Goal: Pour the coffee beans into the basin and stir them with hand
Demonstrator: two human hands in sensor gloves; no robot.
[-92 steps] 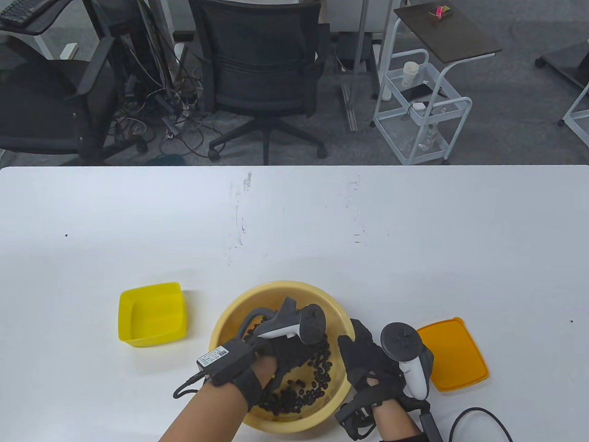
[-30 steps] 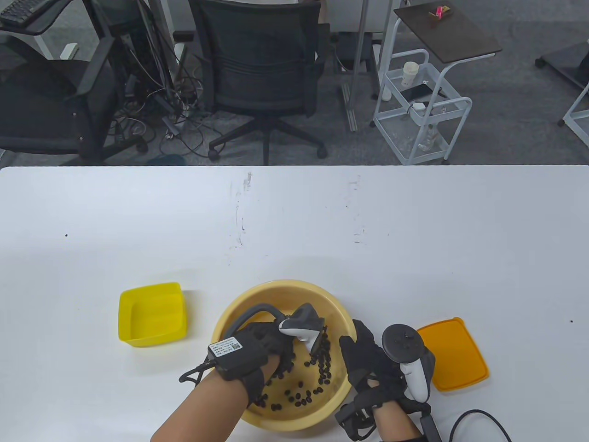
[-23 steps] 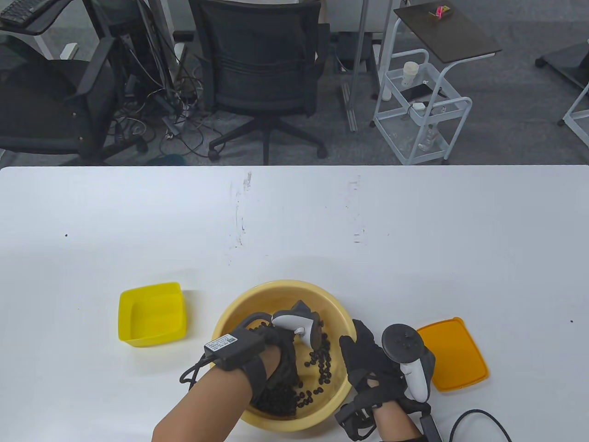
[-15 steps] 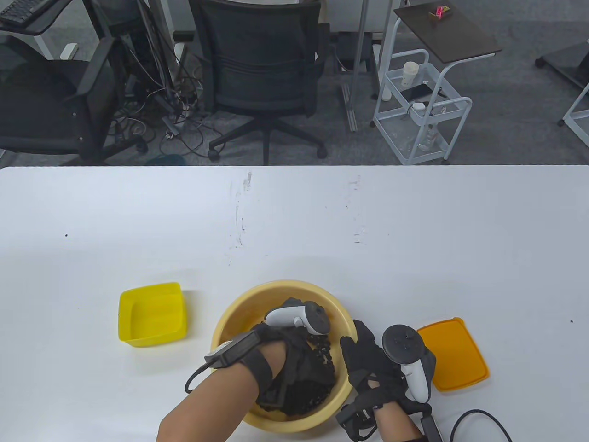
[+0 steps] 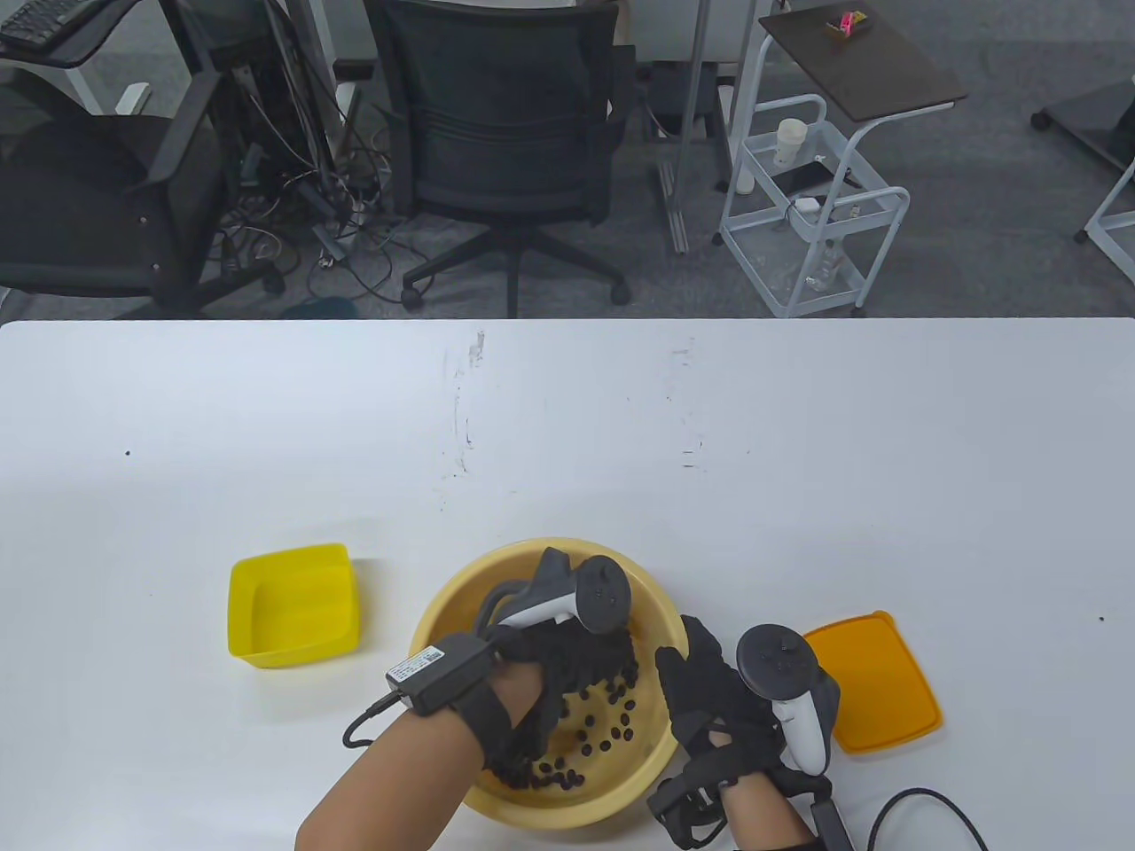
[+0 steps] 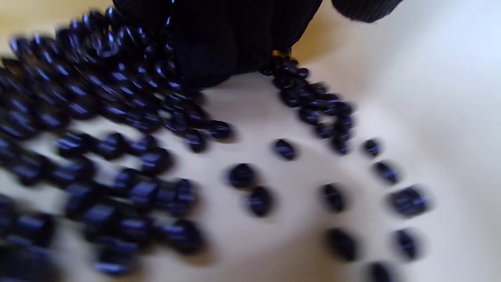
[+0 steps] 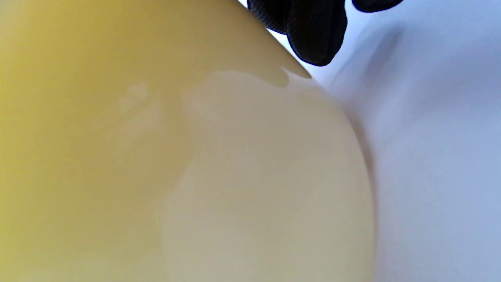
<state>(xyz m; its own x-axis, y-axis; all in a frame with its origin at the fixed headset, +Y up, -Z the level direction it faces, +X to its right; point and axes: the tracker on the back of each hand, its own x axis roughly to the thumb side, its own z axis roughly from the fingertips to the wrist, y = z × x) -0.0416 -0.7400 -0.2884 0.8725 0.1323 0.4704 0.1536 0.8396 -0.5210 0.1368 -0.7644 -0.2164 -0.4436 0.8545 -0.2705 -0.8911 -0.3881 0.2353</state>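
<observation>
A round pale-yellow basin (image 5: 461, 598) sits at the table's near edge with dark coffee beans (image 5: 612, 731) scattered over its floor. My left hand (image 5: 581, 660) is down inside the basin, fingers pushing through the beans. In the left wrist view the gloved fingers (image 6: 219, 47) press into a blurred heap of coffee beans (image 6: 117, 117) on the pale basin floor (image 6: 297, 180). My right hand (image 5: 696, 678) lies against the basin's right outer wall, fingers straight along the rim. The right wrist view shows the basin wall (image 7: 156, 156) close up and gloved fingertips (image 7: 313, 35) at the top.
An empty yellow square box (image 5: 295, 605) stands left of the basin. An orange lid (image 5: 878, 683) lies flat to the right of my right hand. A black cable (image 5: 922, 807) loops at the bottom right. Office chairs and a white cart stand beyond the table's far edge.
My left hand has swept round inside the basin, from the near side up toward the far right, pushing beans along and leaving others scattered. The right hand has stayed against the basin.
</observation>
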